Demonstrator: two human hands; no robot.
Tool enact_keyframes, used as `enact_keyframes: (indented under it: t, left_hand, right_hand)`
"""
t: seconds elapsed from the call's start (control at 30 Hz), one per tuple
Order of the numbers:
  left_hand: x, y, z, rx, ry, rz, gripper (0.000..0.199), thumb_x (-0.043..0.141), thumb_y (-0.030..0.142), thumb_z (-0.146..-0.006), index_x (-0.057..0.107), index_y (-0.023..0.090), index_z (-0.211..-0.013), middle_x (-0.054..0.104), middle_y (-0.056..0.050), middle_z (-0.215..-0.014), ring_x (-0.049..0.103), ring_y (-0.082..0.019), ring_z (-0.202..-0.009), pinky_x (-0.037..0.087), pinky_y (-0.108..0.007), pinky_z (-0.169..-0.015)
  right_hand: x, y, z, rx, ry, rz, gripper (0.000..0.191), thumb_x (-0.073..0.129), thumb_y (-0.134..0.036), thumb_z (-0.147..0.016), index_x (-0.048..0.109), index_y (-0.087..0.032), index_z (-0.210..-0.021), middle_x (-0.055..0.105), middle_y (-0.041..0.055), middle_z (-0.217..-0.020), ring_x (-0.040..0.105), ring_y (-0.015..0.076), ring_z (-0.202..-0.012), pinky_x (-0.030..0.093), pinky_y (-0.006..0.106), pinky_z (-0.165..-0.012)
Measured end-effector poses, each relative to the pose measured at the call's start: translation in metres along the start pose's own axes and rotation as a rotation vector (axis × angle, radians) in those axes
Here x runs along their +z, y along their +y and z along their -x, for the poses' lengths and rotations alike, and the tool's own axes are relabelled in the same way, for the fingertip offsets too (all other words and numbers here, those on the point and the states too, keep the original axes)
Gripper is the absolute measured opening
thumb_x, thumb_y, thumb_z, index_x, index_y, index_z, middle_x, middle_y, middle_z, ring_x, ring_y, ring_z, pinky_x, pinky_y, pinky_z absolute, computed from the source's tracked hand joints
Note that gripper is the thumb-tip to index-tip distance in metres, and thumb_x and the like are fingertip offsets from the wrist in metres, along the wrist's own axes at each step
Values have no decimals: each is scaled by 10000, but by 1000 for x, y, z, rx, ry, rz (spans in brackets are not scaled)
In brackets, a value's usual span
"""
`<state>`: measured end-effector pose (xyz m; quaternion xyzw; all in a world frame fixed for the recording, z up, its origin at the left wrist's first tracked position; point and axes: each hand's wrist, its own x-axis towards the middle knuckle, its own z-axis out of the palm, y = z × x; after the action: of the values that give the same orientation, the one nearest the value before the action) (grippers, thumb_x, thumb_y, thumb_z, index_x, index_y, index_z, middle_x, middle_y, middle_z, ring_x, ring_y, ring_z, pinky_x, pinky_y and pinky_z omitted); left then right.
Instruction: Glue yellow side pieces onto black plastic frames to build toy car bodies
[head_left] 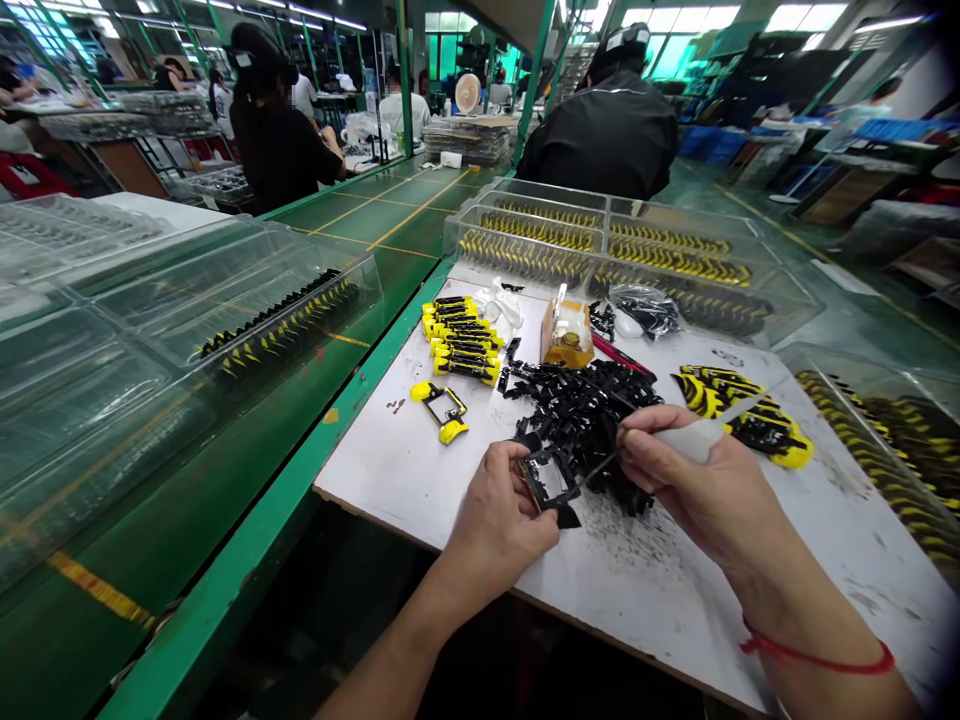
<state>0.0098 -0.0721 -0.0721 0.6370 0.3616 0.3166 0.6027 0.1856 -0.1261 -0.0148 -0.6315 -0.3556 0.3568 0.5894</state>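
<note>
My left hand (499,510) is closed around a black rectangular plastic frame (551,478), tilted just above the table's front edge. In my right hand (694,480) sits a white squeeze bottle (690,438) with a tapered end pointing up and to the right. A thin dark tip (598,466) reaches from my right fingertips toward the frame's right side; whether it belongs to the bottle, I cannot tell. Behind both hands lies a heap of small black plastic parts (574,395). One yellow-and-black frame (441,408) rests alone to the left.
Stacked yellow-and-black frames (461,340) and more frames (742,410) flank the heap. Behind it stand an amber container (568,335), a red tool (622,355) and a bag (649,308). Clear trays (604,235) of parts border the table. A green conveyor (300,400) runs left. People sit ahead.
</note>
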Motion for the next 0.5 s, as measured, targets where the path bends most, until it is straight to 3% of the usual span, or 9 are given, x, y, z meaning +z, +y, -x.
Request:
enact_keyframes:
  t: [0.3,0.4,0.5]
  left_hand:
    - [-1,-2,-1,-38,-6,26,546,652,100,-602,429,213,-1088,574,22,-817,609,-106,-643,526,-185,-547]
    - [-1,-2,-2,-36,3,38,546,651,102,-605,424,215,-1088,583,19,-828,612,-112,-659,526,-185,-551]
    - [1,-2,-1,-30,14,10,548,639,93,-606,425,212,-1097,580,10,-837,606,-116,-665,528,-197,-566]
  right_hand:
    - [-11,-8,-16,117,230,-478,198,782,-199,-647,639,-233,-779,543,-1,-770,466,88,-599,407,155,-394]
    - [-12,-10,-18,79,265,-423,180,779,-213,-664,644,-239,-782,532,-7,-779,473,86,-610,411,157,-404]
    - [-14,-16,-19,-59,326,-229,177,774,-262,-675,644,-251,-795,525,-5,-774,491,108,-637,417,191,-434]
